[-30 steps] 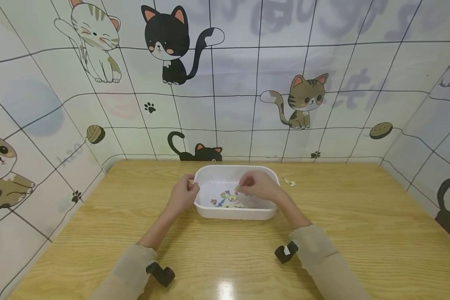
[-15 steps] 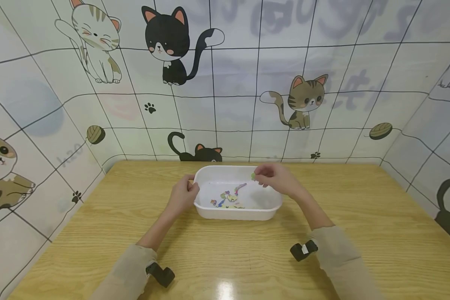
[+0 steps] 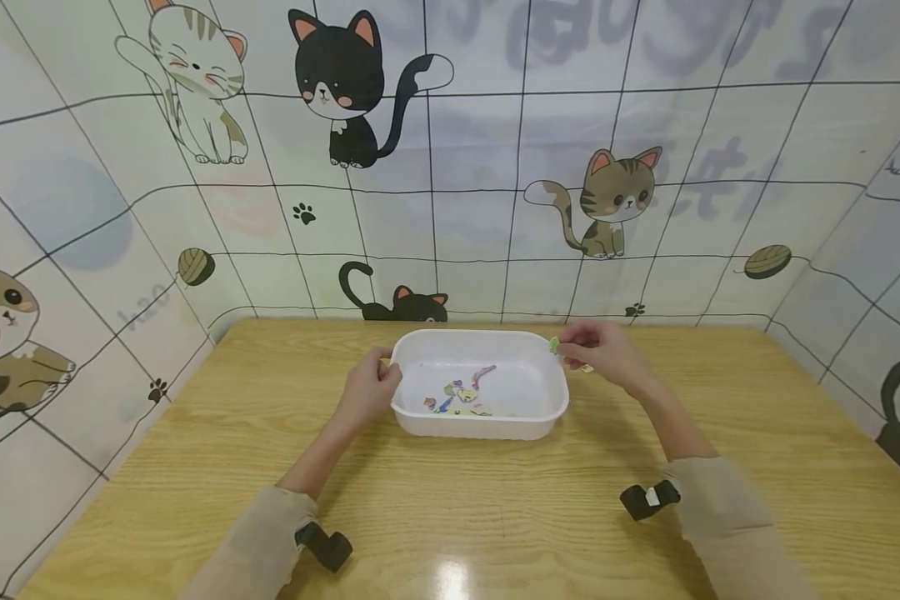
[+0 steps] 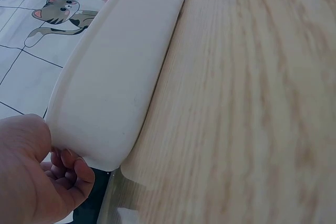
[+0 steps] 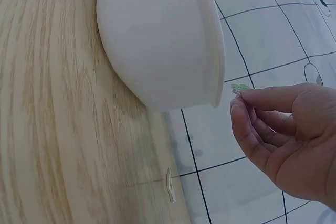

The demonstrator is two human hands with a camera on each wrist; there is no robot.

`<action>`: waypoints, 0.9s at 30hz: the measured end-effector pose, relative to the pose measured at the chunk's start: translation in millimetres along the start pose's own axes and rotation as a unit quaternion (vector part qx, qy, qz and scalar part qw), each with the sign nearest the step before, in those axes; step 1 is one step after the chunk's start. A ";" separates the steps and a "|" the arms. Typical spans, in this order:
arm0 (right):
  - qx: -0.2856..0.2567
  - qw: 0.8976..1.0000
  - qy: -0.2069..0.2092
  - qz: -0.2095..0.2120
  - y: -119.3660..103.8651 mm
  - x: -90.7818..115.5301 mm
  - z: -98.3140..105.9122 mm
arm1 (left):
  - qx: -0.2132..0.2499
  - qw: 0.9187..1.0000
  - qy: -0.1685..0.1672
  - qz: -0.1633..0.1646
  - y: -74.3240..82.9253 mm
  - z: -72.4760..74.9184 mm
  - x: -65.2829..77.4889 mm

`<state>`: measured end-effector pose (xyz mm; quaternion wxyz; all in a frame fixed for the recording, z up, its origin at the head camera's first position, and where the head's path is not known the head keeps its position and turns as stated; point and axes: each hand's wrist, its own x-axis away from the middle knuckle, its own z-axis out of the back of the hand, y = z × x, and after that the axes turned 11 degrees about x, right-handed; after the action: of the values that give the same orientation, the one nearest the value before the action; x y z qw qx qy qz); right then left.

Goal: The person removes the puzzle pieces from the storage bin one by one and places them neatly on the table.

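Observation:
A white plastic basin stands on the wooden table, with several small colourful flat cutouts lying on its floor, mostly left of the middle. My left hand grips the basin's left rim; in the left wrist view the thumb lies on the rim and the fingers curl beneath it. Over the table just past the basin's right rim, my right hand pinches a small green cutout between thumb and forefinger. Its print is too small to make out. A pale yellowish cutout lies on the table, partly behind this hand in the head view.
The wooden table runs back to a wall cloth printed with cats and grid lines. The same cloth rises at both sides. Black wrist mounts sit on both sleeves.
My right hand has lifted the green cutout out of the basin and carried it rightward past the rim. A purple-pink strip in the basin is now uncovered. The left hand keeps its grip.

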<state>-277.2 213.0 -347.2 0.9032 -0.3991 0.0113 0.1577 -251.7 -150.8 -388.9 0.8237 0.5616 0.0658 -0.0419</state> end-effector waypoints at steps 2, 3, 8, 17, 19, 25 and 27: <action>0.010 1.000 0.004 -0.014 4.0 2.5 6.5 | 0.002 1.000 -0.001 0.001 -0.1 -0.4 -0.4; 0.014 1.000 0.005 -0.020 5.9 3.6 9.7 | 0.003 1.000 -0.002 0.001 -0.2 -0.5 -0.6; 0.025 0.999 0.010 -0.038 16.8 7.1 22.8 | 0.004 1.000 -0.001 0.007 0.1 -0.9 -1.2; 0.028 0.997 0.002 -0.073 44.7 12.2 35.3 | 0.012 1.000 -0.005 0.005 -1.2 -1.3 -2.3; 0.028 0.997 -0.002 -0.078 49.7 13.6 36.7 | 0.013 1.000 -0.003 0.009 -1.8 -1.4 -2.6; 0.011 0.994 -0.023 -0.104 57.6 15.8 39.1 | 0.012 1.000 -0.001 0.019 -1.5 -0.5 -1.6; 0.010 0.993 -0.029 -0.116 59.7 15.6 39.0 | 0.012 1.000 -0.002 0.017 -1.4 -0.1 -1.1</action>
<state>-284.0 283.3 -365.7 0.9194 -0.3836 -0.0592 0.0633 -252.9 -151.3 -390.1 0.8178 0.5722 0.0540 -0.0303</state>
